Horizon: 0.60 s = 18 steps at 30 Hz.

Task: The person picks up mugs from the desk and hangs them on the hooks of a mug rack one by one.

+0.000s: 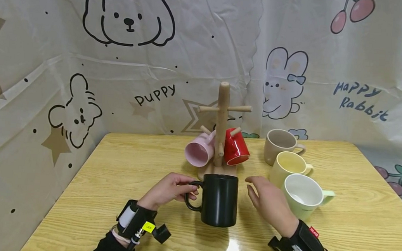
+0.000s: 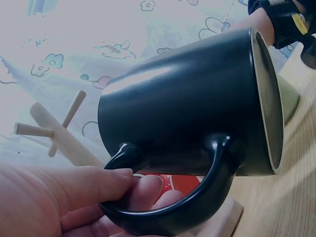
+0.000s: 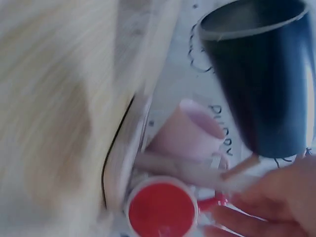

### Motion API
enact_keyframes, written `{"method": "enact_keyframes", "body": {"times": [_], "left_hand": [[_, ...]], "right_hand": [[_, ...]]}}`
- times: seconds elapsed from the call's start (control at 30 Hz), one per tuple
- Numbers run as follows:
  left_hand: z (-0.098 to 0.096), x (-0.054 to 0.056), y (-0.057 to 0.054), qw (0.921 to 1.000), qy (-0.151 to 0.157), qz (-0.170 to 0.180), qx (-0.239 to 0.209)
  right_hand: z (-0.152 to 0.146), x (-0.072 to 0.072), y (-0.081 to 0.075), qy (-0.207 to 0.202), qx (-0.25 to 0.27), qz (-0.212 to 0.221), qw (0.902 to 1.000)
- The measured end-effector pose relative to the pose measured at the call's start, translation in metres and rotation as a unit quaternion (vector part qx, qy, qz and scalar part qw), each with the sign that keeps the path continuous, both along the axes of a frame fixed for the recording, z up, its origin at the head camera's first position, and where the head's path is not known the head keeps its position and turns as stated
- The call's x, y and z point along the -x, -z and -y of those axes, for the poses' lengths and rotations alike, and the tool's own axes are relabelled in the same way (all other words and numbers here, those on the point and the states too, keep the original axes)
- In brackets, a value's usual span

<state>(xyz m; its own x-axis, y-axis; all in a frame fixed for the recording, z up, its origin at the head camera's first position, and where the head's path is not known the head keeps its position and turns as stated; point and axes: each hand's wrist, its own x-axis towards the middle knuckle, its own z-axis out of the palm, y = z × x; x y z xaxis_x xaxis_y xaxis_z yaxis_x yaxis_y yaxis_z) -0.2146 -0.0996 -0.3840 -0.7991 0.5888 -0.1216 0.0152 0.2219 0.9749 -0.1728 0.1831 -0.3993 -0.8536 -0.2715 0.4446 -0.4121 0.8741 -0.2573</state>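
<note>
My left hand [image 1: 173, 189] grips a black mug [image 1: 219, 200] by its handle, fingers and thumb at the loop. The mug is held in front of a wooden mug stand [image 1: 222, 123]. In the left wrist view, the end towards the table shows a pale rim, raised off the surface. To the mug's right is my right hand [image 1: 269, 202], fingers loosely bent, holding nothing, a gap between it and the mug. A pink mug [image 1: 197, 153] hangs at the stand's left, and a red mug [image 1: 236, 147] at its right.
At the right stand a taupe mug [image 1: 277, 146], a yellow mug [image 1: 282, 166] and a pale green mug [image 1: 298, 204], close together. Upper pegs [image 1: 240, 109] jut from the stand. A printed cloth [image 1: 191, 62] hangs behind the wooden table [image 1: 115, 154].
</note>
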Motion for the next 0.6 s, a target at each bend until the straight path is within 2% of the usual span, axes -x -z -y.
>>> {"method": "enact_keyframes", "body": {"times": [0.07,0.1,0.13,0.2,0.27,0.3,0.33,0.43,0.5,0.6], "left_hand": [[0.0,0.0,0.0,1.0,-0.002,0.0,-0.001],[0.0,0.0,0.0,1.0,-0.002,-0.001,-0.001],[0.0,0.0,0.0,1.0,-0.002,-0.002,-0.001],[-0.001,-0.001,0.001,1.0,-0.002,-0.005,-0.001],[-0.002,-0.001,0.001,1.0,0.0,-0.008,-0.001],[-0.003,-0.002,0.001,0.9999,0.001,-0.01,-0.001],[-0.004,-0.003,0.001,1.0,0.001,-0.009,-0.002],[-0.006,-0.004,0.002,0.9999,0.004,-0.01,-0.003],[-0.008,-0.005,0.003,0.9999,0.005,-0.011,-0.001],[-0.01,-0.005,0.006,0.9998,0.005,-0.018,0.011]], "right_hand": [[0.004,-0.001,-0.002,-0.01,0.105,0.042,0.9936],[0.005,-0.002,-0.002,-0.023,0.158,0.079,0.9841],[0.007,-0.002,-0.003,-0.038,0.214,0.127,0.9679],[0.011,-0.004,-0.004,-0.063,0.315,0.227,0.9193],[0.015,-0.006,-0.004,-0.077,0.38,0.315,0.8664],[0.017,-0.008,-0.003,-0.078,0.399,0.346,0.8457],[0.02,-0.009,-0.002,-0.077,0.411,0.367,0.831],[0.028,-0.013,0.004,-0.074,0.429,0.395,0.8086],[0.032,-0.015,0.009,-0.074,0.447,0.399,0.7968],[0.037,-0.017,0.016,-0.091,0.481,0.405,0.7719]]}}
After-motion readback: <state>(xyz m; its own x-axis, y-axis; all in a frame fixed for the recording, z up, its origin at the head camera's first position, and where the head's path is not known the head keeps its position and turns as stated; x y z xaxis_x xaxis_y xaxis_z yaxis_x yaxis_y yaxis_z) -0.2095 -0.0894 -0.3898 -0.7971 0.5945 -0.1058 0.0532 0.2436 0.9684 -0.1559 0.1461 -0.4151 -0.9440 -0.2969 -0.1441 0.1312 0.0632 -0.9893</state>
